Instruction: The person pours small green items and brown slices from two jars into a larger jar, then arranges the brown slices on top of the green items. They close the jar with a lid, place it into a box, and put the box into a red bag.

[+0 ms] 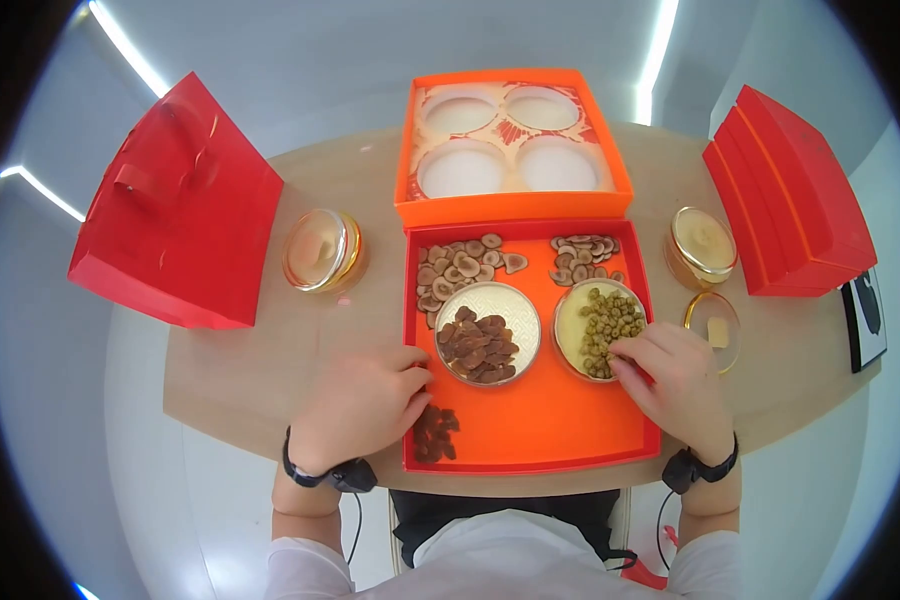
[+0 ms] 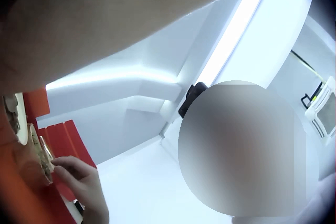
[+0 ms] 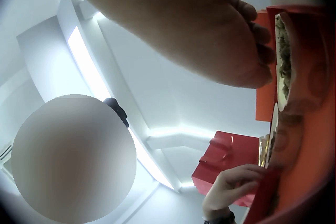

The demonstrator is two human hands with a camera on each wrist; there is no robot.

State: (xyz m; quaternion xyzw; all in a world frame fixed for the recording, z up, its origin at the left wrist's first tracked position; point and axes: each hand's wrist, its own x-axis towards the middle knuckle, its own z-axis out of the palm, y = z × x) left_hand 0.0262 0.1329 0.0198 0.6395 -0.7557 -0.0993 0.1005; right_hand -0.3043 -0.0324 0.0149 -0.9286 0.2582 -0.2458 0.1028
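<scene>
In the head view, my right hand (image 1: pixel 680 385) reaches into a round tin (image 1: pixel 568 335) with a heap of small round green pieces (image 1: pixel 610 325). Its thumb and fingertips are close together at the heap's edge; I cannot tell whether a piece is between them. At the left wall of the shallow orange-red box (image 1: pixel 550 430), my left hand (image 1: pixel 365 405) rests with its fingertips at the rim. Beside it stands a round tin (image 1: pixel 525 340) heaped with flat brown dried pieces (image 1: pixel 478 347). A small dark brown pile (image 1: pixel 433 434) lies just below the left fingers.
Round dried slices (image 1: pixel 460 268) fill both back corners of the box. Behind it leans an orange lid (image 1: pixel 510 208) with four round recesses. A red bag (image 1: pixel 185 210) and lidded jar (image 1: pixel 320 250) stand left; another jar (image 1: pixel 702 243), a glass dish (image 1: pixel 727 350) and red boxes (image 1: pixel 790 200) right.
</scene>
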